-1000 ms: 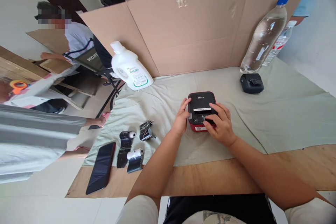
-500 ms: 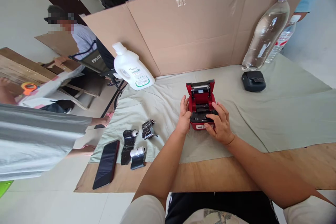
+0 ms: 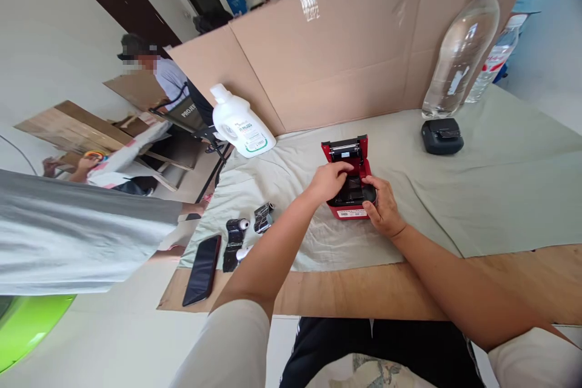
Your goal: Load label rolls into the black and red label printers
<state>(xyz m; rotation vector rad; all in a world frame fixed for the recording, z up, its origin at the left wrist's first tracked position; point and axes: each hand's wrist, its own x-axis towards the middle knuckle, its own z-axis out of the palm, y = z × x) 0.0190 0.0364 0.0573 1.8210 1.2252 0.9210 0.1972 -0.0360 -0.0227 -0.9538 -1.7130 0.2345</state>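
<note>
Sitting mid-cloth, the small red printer (image 3: 349,185) was seen with its lid flipped up toward the cardboard wall (image 3: 345,54). The left hand (image 3: 328,180) was curled loosely over the open bay, fingers inside; whether anything was pinched could not be told. The right hand (image 3: 381,205) was pressed flat-fingered against the front right corner, steadying it. The printer was judged light, rigid plastic, best held by the body sides; the hinged lid was judged fragile. Open cloth (image 3: 491,194) was left to the right, paper rolls (image 3: 248,231) and a phone (image 3: 202,270) to the left, near the board edge.
</note>
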